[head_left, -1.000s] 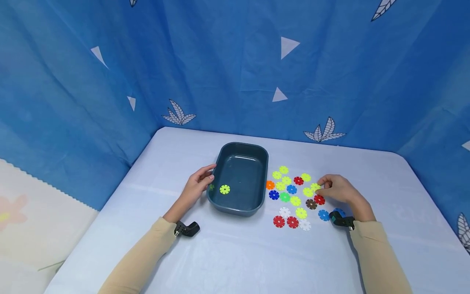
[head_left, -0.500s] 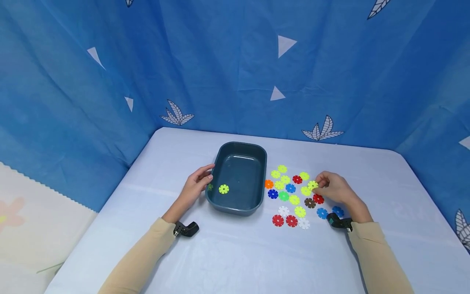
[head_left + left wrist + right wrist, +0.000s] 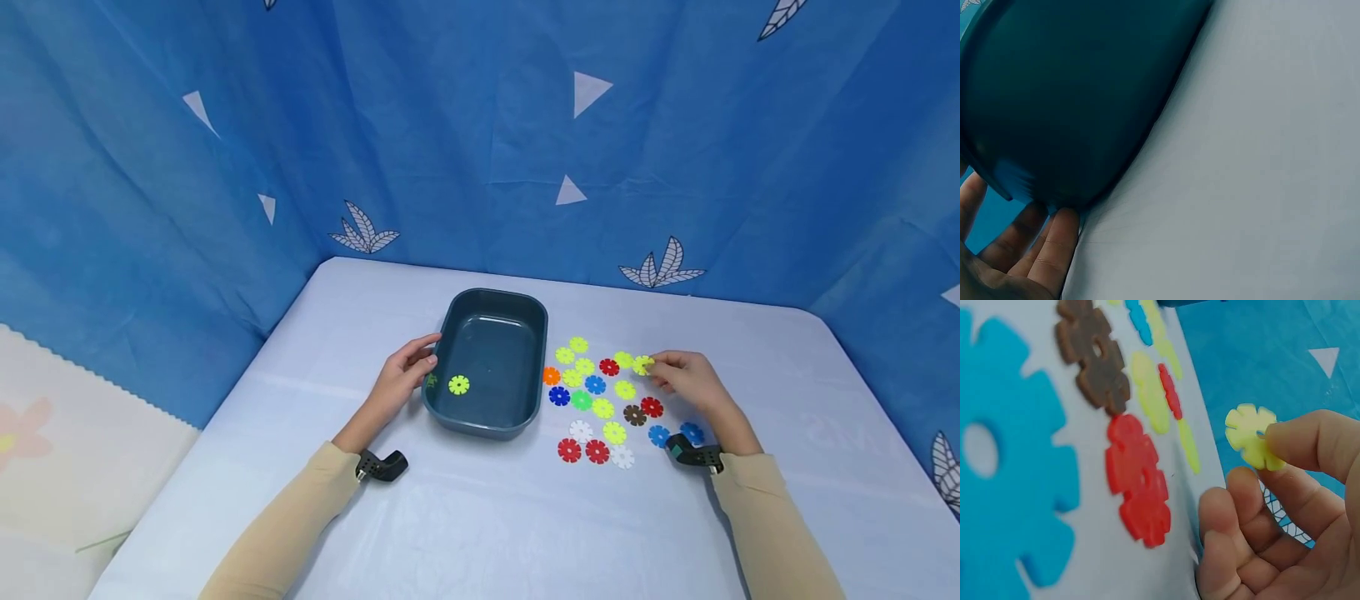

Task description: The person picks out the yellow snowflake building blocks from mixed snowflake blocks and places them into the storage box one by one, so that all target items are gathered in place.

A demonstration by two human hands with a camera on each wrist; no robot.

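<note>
In the head view my right hand (image 3: 692, 381) pinches a yellow-green flower-shaped plastic disc (image 3: 642, 365) between thumb and fingers. The right wrist view shows this notched disc (image 3: 1252, 434) raised off the tabletop, thumb across its face, other fingers curled below. Near that hand lie a red disc (image 3: 652, 407) and a brown disc (image 3: 635, 415). My left hand (image 3: 401, 379) touches the left side of a dark blue-grey plastic tub (image 3: 489, 432). Its fingers (image 3: 1054, 250) reach the tub's outer wall in the left wrist view. One yellow-green disc (image 3: 459, 385) lies inside the tub.
Several discs lie loosely spread right of the tub, among them an orange disc (image 3: 552, 376), a green disc (image 3: 582, 400) and a white disc (image 3: 622, 457). The table has a white cover (image 3: 480, 533). A blue curtain (image 3: 480, 150) hangs behind it.
My right hand has lifted the yellow-green disc from beside another one and moved it slightly away from me. My left hand and the tub stay in place.
</note>
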